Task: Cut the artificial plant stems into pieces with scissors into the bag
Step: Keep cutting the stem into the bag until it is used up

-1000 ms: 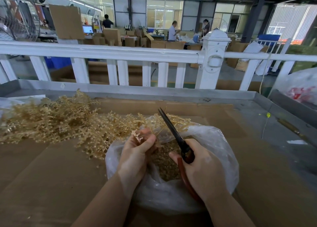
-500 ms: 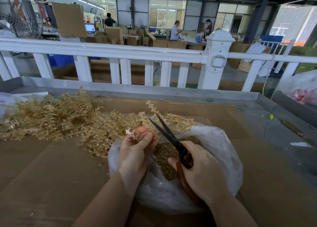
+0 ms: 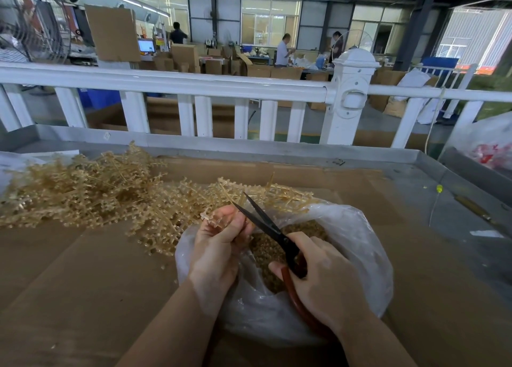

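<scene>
Stem pile [image 3: 83, 192]: tan artificial plant stems heaped on the far left of the desk [image 3: 83, 283], trailing right to the bag's far rim.
Desk: covered in brown cardboard, with a grey metal rim on the far side.
Left hand [image 3: 219, 244]: over the near left edge of the bag, fingers curled round a held stem [image 3: 214, 219] whose knobbly end sticks out to the left.
Bag [image 3: 354, 244]: clear plastic, mouth open, lying near centre on the desk.
Cut pieces [image 3: 266, 248]: small tan bits inside the bag, between the two hands.
Scissors [image 3: 266, 225]: dark blades parted in a narrow V, tips pointing far-left beside the left hand's fingers; red handle.
Right hand [image 3: 324, 280]: fingers wrapped round the scissors' handle, over the bag.
Railing [image 3: 194, 85]: white, beyond the desk.
</scene>
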`<state>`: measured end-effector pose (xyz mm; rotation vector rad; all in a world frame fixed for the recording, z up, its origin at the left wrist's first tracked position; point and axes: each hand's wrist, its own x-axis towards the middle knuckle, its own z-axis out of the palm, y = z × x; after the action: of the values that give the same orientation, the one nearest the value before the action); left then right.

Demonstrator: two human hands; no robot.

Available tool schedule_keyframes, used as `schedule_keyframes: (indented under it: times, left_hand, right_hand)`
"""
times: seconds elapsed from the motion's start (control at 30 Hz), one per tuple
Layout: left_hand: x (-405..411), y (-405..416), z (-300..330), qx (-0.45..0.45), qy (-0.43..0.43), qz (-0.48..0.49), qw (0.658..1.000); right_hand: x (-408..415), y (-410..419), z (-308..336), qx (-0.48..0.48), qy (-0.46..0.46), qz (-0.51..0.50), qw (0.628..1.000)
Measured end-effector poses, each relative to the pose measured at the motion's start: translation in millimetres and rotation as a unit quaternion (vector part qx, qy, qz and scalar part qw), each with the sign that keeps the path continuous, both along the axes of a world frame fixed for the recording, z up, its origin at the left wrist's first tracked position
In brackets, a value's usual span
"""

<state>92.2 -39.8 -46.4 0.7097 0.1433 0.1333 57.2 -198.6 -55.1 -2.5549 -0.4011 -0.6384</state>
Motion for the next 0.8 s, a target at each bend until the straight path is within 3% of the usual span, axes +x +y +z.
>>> schedule_keyframes:
  times: [0.43, 0.8]
  left_hand:
    - [-2.3, -2.2, 0.8, 0.053, 0.009, -0.016, 0.998]
    - [-1.8, -2.5, -0.3, 0.034, -0.007, -0.005, 0.999]
  right_hand:
    - [-2.4, 0.3, 4.1, -0.002, 0.014, 0.017, 1.000]
    - [-2.4, -0.4, 5.6, -0.029, 0.020, 0.031, 0.999]
